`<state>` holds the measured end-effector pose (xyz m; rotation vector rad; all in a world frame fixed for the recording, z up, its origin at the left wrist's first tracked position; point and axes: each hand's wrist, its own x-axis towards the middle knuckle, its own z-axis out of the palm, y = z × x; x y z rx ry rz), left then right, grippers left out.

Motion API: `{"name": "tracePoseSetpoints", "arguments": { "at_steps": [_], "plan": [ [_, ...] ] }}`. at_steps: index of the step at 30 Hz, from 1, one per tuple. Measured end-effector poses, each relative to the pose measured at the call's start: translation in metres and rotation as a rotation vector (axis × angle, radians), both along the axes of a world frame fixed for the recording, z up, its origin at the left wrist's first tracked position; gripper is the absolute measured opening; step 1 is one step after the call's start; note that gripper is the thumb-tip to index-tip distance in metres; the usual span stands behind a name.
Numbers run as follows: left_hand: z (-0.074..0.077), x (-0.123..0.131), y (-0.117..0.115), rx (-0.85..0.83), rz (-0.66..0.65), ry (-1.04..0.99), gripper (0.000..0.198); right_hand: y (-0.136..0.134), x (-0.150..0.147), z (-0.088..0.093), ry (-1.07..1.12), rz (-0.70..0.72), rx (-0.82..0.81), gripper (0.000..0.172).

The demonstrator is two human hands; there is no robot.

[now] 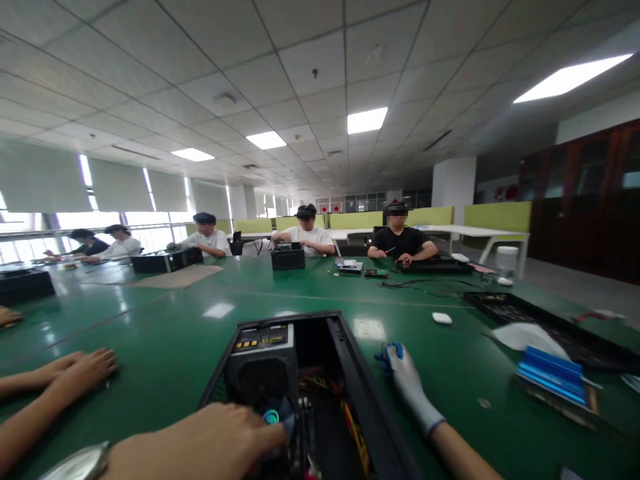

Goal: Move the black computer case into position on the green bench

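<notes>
An open black computer case (350, 373) stands on the green table (175, 347) right in front of me, with a power supply (263, 363) at its left end and yellow and red wires inside. My left hand (210, 443), bare with a wristwatch, reaches into the case. Its fingertips rest on a dark blue item with a cyan ring (271, 417), and the grip is unclear. My right hand (406, 377) wears a white glove with blue fingertips. It lies flat on the table just right of the case wall, holding nothing.
A neighbour's bare hands (83, 370) rest on the table at left. To the right lie a blue finned part (553, 373), a white sheet (525, 335), a black panel (505, 307) and a small white object (442, 318). Several people work at the far side among black boxes (287, 257).
</notes>
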<state>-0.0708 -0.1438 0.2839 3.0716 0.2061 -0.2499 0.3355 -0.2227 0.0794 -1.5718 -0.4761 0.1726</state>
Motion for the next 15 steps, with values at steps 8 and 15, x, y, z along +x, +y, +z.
{"name": "tracePoseSetpoints", "arguments": {
  "at_steps": [8, 15],
  "plan": [
    [-0.048, 0.009, -0.003, 0.296, -0.507, 0.123, 0.084, -0.037, -0.060, 0.021, -0.094, 0.077, -0.184, 0.046],
    [0.025, -0.018, -0.004, 0.205, -0.450, 0.032, 0.097, -0.122, -0.075, 0.120, -0.213, 0.182, -0.320, 0.043]
  ]
}}
